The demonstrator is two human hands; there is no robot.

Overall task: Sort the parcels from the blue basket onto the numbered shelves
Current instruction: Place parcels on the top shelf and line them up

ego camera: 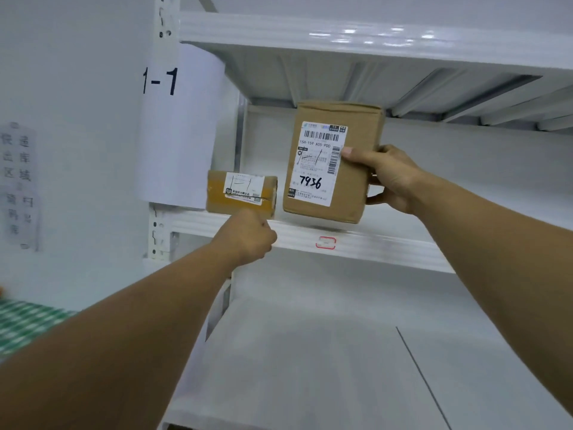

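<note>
Curled left hand (249,237) grips small parcel (242,193); right hand (392,178) clasps tall 7936 parcel (328,162).

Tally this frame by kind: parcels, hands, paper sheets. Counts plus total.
Cardboard parcels: 2, the small parcel at the left hand and the tall parcel marked 7936 in the right hand
Hands: 2
Paper sheets: 2, the 1-1 sign and the wall notice
Total: 6
</note>
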